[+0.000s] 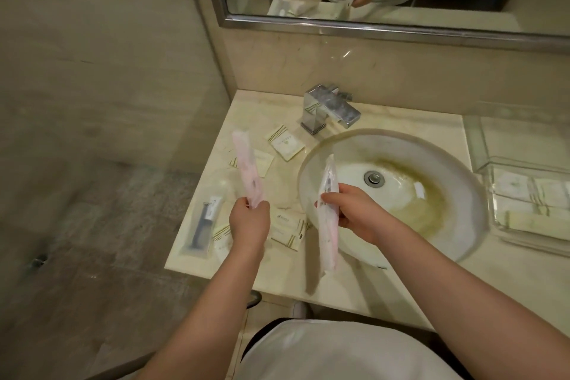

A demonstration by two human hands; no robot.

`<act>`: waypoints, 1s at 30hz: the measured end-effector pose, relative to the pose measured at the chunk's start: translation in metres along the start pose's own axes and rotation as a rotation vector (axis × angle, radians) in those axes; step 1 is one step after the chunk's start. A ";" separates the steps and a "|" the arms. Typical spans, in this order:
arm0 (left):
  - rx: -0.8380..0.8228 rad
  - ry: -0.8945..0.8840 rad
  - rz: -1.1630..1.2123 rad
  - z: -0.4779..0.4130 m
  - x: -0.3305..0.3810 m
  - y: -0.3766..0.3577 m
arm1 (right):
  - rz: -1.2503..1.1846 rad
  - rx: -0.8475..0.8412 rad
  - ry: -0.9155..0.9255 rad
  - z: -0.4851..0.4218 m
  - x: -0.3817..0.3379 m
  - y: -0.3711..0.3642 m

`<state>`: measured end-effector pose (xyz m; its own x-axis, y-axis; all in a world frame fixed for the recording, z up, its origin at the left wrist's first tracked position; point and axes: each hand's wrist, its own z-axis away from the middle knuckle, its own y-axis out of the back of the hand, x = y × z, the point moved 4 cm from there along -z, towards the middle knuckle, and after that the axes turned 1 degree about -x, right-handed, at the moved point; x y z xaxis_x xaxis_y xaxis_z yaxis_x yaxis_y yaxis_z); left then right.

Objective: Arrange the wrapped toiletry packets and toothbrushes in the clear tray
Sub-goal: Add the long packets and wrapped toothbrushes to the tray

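Dim, yellowish indoor light; soft overall blur, wide-angle bending at the edges, faint glare on the pale marble worktop [385, 284].

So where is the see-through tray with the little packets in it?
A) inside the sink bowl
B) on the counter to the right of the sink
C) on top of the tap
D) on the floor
B: the clear tray sits on the counter at the right of the sink, with wrapped packets already lying inside it.
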<state>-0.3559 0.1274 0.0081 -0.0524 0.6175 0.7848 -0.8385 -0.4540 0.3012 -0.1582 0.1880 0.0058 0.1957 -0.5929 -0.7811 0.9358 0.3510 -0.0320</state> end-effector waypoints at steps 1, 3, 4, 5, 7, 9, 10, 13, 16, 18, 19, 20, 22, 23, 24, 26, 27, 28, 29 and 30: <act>-0.028 -0.002 -0.023 0.005 0.003 -0.004 | 0.000 0.009 0.021 0.004 -0.002 0.002; -0.110 -0.032 -0.090 0.015 0.011 -0.014 | 0.019 0.063 0.066 0.011 -0.004 0.011; -0.153 -0.049 -0.114 0.021 0.014 -0.022 | 0.029 0.102 0.082 0.016 -0.004 0.017; -0.190 -0.062 -0.128 0.027 0.017 -0.028 | 0.029 0.135 0.087 0.019 -0.003 0.022; -0.258 -0.099 -0.179 0.040 0.022 -0.046 | -0.023 0.188 0.088 0.029 0.002 0.039; -0.331 -0.170 -0.255 0.054 0.026 -0.068 | -0.114 0.228 0.101 0.040 0.006 0.058; -0.364 -0.204 -0.281 0.061 0.029 -0.078 | -0.146 0.252 0.112 0.045 0.007 0.067; -0.466 -0.251 -0.283 0.091 0.032 -0.120 | -0.169 0.354 0.143 0.065 0.014 0.109; -0.541 -0.265 -0.292 0.121 0.029 -0.164 | -0.331 0.406 0.094 0.086 0.024 0.154; -0.581 -0.278 -0.313 0.140 0.027 -0.194 | -0.437 0.444 0.071 0.101 0.034 0.187; -0.602 -0.287 -0.313 0.151 0.027 -0.209 | -0.457 0.463 0.068 0.108 0.039 0.203; -0.623 -0.296 -0.310 0.159 0.028 -0.221 | -0.473 0.469 0.069 0.113 0.044 0.215; -0.668 -0.298 -0.295 0.178 0.028 -0.249 | -0.497 0.441 0.089 0.124 0.054 0.242; -0.686 -0.299 -0.294 0.188 0.027 -0.261 | -0.501 0.421 0.100 0.128 0.058 0.254; -0.699 -0.305 -0.299 0.197 0.025 -0.272 | -0.513 0.406 0.108 0.133 0.062 0.266; -0.724 -0.320 -0.297 0.211 0.023 -0.288 | -0.561 0.388 0.130 0.141 0.067 0.284; -0.733 -0.317 -0.282 0.217 0.022 -0.296 | -0.586 0.385 0.144 0.144 0.069 0.294; -0.739 -0.311 -0.262 0.222 0.021 -0.302 | -0.607 0.386 0.152 0.148 0.072 0.302; -0.746 -0.305 -0.241 0.225 0.020 -0.306 | -0.619 0.387 0.155 0.151 0.074 0.309; -0.752 -0.300 -0.229 0.227 0.019 -0.309 | -0.627 0.390 0.156 0.153 0.076 0.313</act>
<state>0.0253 0.1334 0.0527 0.2200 0.3970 0.8911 -0.9545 0.2763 0.1125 0.1948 0.1417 0.0321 -0.4241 -0.4774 -0.7695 0.8999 -0.3172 -0.2991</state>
